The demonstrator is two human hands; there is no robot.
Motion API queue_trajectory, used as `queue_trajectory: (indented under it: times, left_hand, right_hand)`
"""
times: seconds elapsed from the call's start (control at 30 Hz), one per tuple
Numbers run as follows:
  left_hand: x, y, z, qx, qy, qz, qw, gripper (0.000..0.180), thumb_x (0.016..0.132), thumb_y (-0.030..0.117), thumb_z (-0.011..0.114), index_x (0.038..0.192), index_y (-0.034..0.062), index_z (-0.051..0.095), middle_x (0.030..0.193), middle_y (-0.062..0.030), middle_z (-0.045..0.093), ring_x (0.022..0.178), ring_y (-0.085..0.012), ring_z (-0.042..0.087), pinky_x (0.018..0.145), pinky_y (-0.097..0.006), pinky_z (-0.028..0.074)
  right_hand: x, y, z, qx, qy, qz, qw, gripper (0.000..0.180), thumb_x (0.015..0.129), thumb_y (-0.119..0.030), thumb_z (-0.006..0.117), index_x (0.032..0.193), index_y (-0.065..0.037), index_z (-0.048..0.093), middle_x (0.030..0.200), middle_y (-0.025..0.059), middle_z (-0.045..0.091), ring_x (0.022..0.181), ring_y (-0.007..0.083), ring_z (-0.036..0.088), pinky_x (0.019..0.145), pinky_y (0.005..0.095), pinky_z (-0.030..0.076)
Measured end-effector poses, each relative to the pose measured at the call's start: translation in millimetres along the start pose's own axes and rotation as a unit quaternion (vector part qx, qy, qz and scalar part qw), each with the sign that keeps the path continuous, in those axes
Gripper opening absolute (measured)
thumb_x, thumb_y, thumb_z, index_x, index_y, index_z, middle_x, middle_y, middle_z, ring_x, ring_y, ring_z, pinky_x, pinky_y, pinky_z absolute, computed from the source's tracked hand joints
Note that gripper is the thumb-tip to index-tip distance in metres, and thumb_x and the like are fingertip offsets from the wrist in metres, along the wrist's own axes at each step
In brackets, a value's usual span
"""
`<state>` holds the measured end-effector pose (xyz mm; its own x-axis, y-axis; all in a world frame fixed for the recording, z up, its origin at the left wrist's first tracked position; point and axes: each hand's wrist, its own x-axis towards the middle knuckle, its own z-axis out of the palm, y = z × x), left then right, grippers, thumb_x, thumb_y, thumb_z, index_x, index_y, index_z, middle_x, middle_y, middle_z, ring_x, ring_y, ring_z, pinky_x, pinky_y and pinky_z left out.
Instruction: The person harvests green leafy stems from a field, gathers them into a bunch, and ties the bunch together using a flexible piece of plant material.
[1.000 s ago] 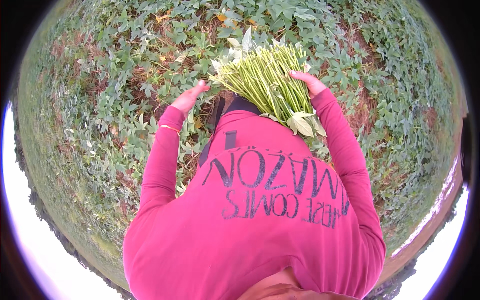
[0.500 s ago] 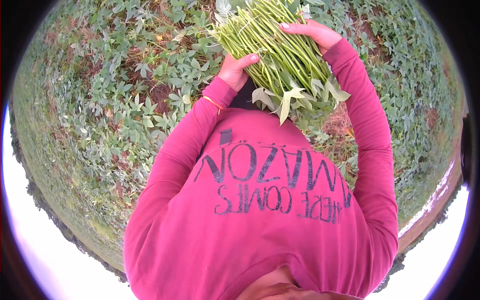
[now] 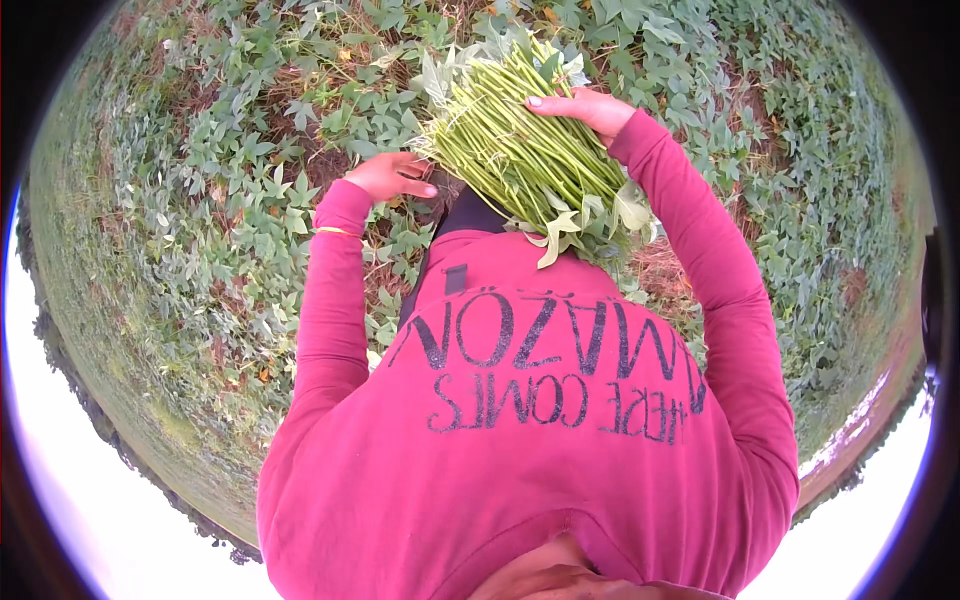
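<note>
Smooth green stems [image 3: 530, 150] against a soft, matt shirt [image 3: 540, 480].
The stems have a slight waxy shine, while the pale leaves [image 3: 632, 208] look thin and matt. The shirt seems to be of knitted cloth, and its black print [image 3: 590, 335] looks rough and a little speckled. The dark tab [image 3: 456, 279] appears to be matt cloth; the dry grass [image 3: 660, 268] looks rough and fibrous.

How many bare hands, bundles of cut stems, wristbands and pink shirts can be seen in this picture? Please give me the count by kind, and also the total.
Left hand and right hand: 2 hands
Bundle of green stems: 1
Yellow wristband: 1
Pink shirt: 1
Total: 5
</note>
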<state>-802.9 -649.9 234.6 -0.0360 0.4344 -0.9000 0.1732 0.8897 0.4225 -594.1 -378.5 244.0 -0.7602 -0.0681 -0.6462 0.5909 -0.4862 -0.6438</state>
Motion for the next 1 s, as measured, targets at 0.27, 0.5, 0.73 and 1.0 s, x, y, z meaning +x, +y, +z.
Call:
queue_trajectory:
  times: [0.27, 0.5, 0.73, 1.0]
  left_hand:
    - [-16, 74, -1, -0.267, 0.230, 0.428, 0.832, 0.068, 0.105, 0.054, 0.018, 0.156, 0.0092, 0.021, 0.159, -0.0159, 0.024, 0.149, -0.0251, 0.021, 0.121, -0.036, 0.014]
    - [2, 98, -30, -0.316, 0.183, 0.464, 0.807, 0.081, 0.099, 0.065, 0.004, 0.155, 0.0110, 0.025, 0.157, -0.0098, 0.033, 0.150, -0.0238, 0.018, 0.123, -0.044, 0.007]
    - [18, 94, -54, -0.267, 0.203, 0.400, 0.853, 0.076, 0.099, 0.065, 0.009, 0.158, 0.0182, 0.014, 0.163, -0.0070, 0.018, 0.151, -0.0257, 0.012, 0.122, -0.037, 0.009]
    - [71, 30, 10, -0.369, 0.276, 0.381, 0.802, 0.075, 0.103, 0.059, 0.024, 0.151, 0.0013, 0.033, 0.156, -0.0154, 0.033, 0.147, -0.0235, 0.025, 0.120, -0.032, 0.014]
  right_hand:
    - [11, -12, 4, -0.023, -0.112, 0.019, 0.993, 0.054, 0.093, -0.042, 0.065, 0.125, 0.000, 0.059, 0.113, 0.0065, 0.067, 0.099, 0.0116, 0.064, 0.088, 0.0284, 0.052]
    - [16, -31, 3, -0.227, -0.151, 0.009, 0.962, 0.067, 0.089, -0.054, 0.066, 0.129, 0.000, 0.057, 0.114, 0.0058, 0.064, 0.104, 0.0118, 0.056, 0.092, 0.0294, 0.045]
    - [28, -21, -6, -0.141, -0.146, 0.029, 0.979, 0.062, 0.088, -0.051, 0.068, 0.126, -0.002, 0.060, 0.115, 0.0070, 0.068, 0.098, 0.0123, 0.063, 0.082, 0.0298, 0.052]
    - [17, -22, 15, -0.211, -0.145, -0.014, 0.967, 0.060, 0.088, -0.042, 0.071, 0.131, -0.003, 0.056, 0.121, 0.0043, 0.064, 0.108, 0.0120, 0.059, 0.092, 0.0273, 0.047]
